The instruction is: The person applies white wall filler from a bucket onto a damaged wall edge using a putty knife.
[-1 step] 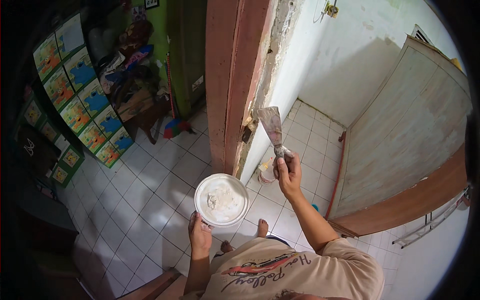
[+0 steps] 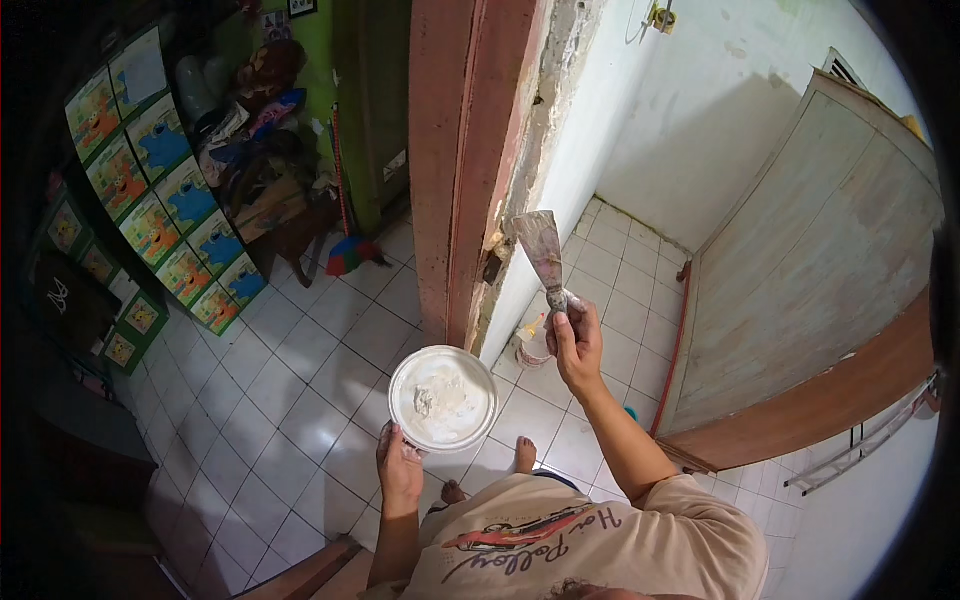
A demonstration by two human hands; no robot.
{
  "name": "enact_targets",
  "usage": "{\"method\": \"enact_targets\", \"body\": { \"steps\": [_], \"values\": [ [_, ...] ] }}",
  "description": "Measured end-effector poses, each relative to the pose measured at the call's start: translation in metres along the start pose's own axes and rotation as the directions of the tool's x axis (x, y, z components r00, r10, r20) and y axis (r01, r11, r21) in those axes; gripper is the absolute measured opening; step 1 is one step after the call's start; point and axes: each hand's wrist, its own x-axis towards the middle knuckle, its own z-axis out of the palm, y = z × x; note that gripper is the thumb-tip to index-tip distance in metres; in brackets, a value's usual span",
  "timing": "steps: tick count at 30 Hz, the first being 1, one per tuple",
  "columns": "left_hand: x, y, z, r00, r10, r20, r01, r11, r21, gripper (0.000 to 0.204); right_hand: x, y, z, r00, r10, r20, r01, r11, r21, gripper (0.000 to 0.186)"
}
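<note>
My left hand (image 2: 401, 468) grips the lower rim of a round white plastic lid (image 2: 396, 428), which it holds level like a dish. A lump of whitish putty (image 2: 437, 398) lies on the lid, with smears around it. My right hand (image 2: 578, 352) is closed round the handle of a putty knife (image 2: 542, 250), its blade pointing up and coated with pale residue. Behind the blade runs the rough, chipped wall edge (image 2: 530, 150) beside a reddish-brown door frame (image 2: 450, 180). Whether the blade touches that edge I cannot tell.
On the tiled floor (image 2: 290, 400) by the wall's foot stands a small tub (image 2: 533, 350) with a brush-like tool on it. A large wooden panel (image 2: 800, 270) stands at the right, near a ladder (image 2: 865, 445). A broom (image 2: 345, 215) and cartoon-printed drawers (image 2: 165, 190) are at the left.
</note>
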Motion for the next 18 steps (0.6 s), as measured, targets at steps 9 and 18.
{"method": "enact_targets", "body": {
  "steps": [9, 18],
  "values": [
    [0.001, 0.001, 0.005, 0.999, -0.03, 0.017, 0.03, 0.999, -0.033, 0.024, -0.019, -0.002, -0.022, 0.998, 0.06, 0.028, -0.06, 0.998, 0.01, 0.018],
    [0.003, -0.003, 0.005, 1.0, -0.029, -0.008, 0.029, 0.999, -0.017, 0.024, -0.001, -0.02, -0.012, 0.949, 0.301, 0.098, -0.316, 0.888, 0.333, 0.013]
  ]
}}
